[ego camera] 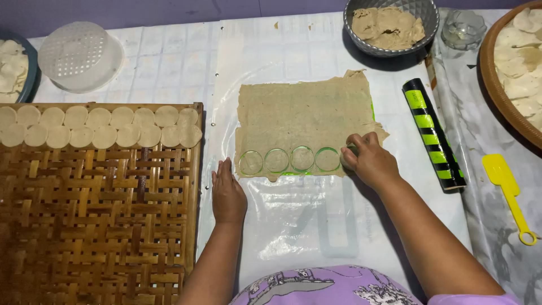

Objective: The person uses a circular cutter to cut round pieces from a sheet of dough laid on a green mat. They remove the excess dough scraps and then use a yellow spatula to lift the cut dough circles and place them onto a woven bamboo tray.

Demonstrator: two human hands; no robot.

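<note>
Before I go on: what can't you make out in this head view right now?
- Whatever the right hand presses into the dough sheet: hidden under the fingers.
- Left-edge bowl and right-edge round tray: cut off by the frame.
- Inside the upturned white colander: hidden by its own shell.
- Left hand palm: flat on the plastic sheet, underside unseen.

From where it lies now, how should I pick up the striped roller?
Grip the roller around its bare middle, from above, fingers across its width. It lies flat and slanted on the table, right of the dough sheet, apart from the right hand.
</note>
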